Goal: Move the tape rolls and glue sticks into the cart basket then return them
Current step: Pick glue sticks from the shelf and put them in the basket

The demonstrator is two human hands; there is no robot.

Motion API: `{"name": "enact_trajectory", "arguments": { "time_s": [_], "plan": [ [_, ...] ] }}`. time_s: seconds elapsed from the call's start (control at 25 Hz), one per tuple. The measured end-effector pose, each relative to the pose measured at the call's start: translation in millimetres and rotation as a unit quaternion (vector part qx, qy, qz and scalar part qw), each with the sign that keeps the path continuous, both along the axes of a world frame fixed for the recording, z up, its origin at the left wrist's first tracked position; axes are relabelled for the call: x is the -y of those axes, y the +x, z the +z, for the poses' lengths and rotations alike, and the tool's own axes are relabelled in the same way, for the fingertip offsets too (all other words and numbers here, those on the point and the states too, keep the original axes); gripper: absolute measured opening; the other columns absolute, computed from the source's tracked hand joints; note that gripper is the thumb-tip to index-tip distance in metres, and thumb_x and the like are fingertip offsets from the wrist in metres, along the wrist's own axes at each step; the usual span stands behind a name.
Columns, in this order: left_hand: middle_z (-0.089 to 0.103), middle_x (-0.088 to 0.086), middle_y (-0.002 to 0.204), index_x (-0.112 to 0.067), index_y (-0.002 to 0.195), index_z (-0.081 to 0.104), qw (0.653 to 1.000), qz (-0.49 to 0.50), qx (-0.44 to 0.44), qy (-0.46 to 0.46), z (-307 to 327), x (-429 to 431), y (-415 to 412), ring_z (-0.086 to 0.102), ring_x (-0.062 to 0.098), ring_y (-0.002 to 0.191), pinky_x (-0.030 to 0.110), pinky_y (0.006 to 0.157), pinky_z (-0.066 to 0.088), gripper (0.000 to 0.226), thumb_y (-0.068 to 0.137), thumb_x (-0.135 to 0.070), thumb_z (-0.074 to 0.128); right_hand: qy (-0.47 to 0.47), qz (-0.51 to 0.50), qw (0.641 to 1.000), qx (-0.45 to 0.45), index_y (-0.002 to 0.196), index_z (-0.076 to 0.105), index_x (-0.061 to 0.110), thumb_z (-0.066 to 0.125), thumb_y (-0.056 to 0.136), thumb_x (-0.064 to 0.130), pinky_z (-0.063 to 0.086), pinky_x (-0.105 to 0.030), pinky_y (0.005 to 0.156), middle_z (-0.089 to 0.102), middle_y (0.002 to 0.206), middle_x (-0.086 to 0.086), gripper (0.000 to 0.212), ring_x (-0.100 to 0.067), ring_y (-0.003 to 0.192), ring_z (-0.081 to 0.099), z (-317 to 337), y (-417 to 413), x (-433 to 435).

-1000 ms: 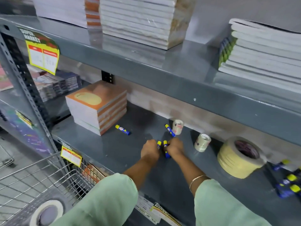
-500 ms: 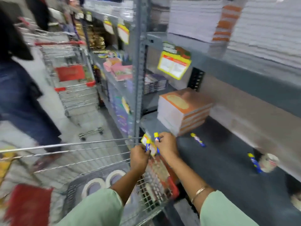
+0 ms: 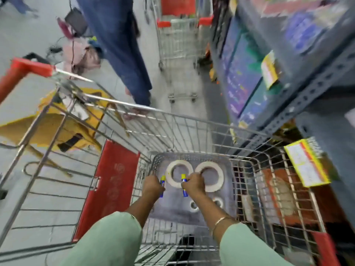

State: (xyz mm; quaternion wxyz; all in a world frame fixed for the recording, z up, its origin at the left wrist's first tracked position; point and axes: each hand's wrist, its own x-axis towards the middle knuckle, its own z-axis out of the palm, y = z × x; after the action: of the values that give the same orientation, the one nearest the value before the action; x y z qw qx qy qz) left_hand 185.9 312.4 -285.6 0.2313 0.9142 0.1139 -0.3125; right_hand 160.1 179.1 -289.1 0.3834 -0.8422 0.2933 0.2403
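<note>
Both hands moved from shelf edge to over cart basket [image 3: 192, 120]. Left hand [image 3: 152, 186] fisted on 1 glue stick [image 3: 162, 186]; right hand [image 3: 193, 186] likewise [image 3: 184, 186]. 2 large tape rolls [image 3: 179, 176] lie below. Step: loading. Next: lower, release.

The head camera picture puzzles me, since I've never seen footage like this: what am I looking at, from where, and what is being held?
There is no machine here. A camera worn on a person's head looks down at their own two bare hands over a wire shopping cart basket in a shop aisle. The left hand has its grip closed on a blue glue stick with a yellow cap, and the right hand holds another glue stick. On the basket floor lie two large tape rolls, flat, and two small tape rolls nearer the person. Shelving stands to the right.
</note>
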Motion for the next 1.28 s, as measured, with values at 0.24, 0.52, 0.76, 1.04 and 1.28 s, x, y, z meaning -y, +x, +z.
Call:
{"name": "enact_trajectory", "arguments": {
  "time_s": [0.24,0.52,0.76,1.04,1.28],
  "plan": [
    [0.061,0.031,0.118,0.01,0.108,0.058,0.998,-0.004,-0.055,0.024,-86.1,-32.1,0.9,0.057,0.041,0.113,0.042,0.093,0.047,0.033,0.083,-0.012,0.06,0.022,-0.008,0.998,-0.067,0.114,0.056,-0.004,0.052,0.092,0.009,0.046,-0.039,0.093,0.059,0.126,-0.024,0.025,-0.034,0.117,0.056,-100.3,0.4,-64.3],
    [0.058,0.032,0.121,0.008,0.112,0.057,0.998,0.024,-0.048,0.043,-122.5,-17.6,-20.8,0.056,0.041,0.114,0.043,0.093,0.046,0.027,0.09,-0.006,0.048,-0.035,-0.047,0.995,-0.075,0.091,0.059,0.003,0.035,0.101,0.014,0.044,-0.039,0.093,0.057,0.128,-0.023,0.029,-0.033,0.118,0.055,-133.9,-11.4,-81.5],
    [0.063,0.029,0.112,0.005,0.103,0.06,0.998,-0.015,-0.056,0.037,-128.2,-18.4,-15.8,0.06,0.04,0.106,0.043,0.088,0.05,0.023,0.085,-0.006,0.051,-0.003,0.026,0.997,-0.069,0.119,0.053,-0.007,0.039,0.098,0.007,0.038,-0.006,0.053,0.058,0.125,-0.025,0.029,-0.031,0.099,0.058,-126.6,-12.0,-68.9],
    [0.066,0.025,0.107,0.0,0.106,0.058,0.996,-0.006,0.089,-0.013,-27.5,35.5,-1.3,0.061,0.04,0.101,0.042,0.079,0.049,0.029,0.09,-0.024,0.054,-0.002,-0.02,0.997,0.074,0.09,0.061,0.008,0.062,0.087,0.016,0.041,-0.032,0.066,0.066,0.096,-0.018,0.009,-0.036,0.1,0.064,-5.1,-1.2,-8.1],
    [0.067,0.017,0.076,-0.006,0.082,0.058,0.915,-0.088,0.289,-0.267,106.4,146.8,-48.7,0.062,0.034,0.074,0.043,0.066,0.049,0.025,0.087,-0.029,0.051,-0.054,-0.16,0.942,0.289,0.081,0.065,0.004,0.069,0.082,0.01,0.05,-0.036,0.067,0.051,0.058,0.005,0.007,-0.019,0.067,0.055,167.0,-81.9,114.5]
  ]
}}
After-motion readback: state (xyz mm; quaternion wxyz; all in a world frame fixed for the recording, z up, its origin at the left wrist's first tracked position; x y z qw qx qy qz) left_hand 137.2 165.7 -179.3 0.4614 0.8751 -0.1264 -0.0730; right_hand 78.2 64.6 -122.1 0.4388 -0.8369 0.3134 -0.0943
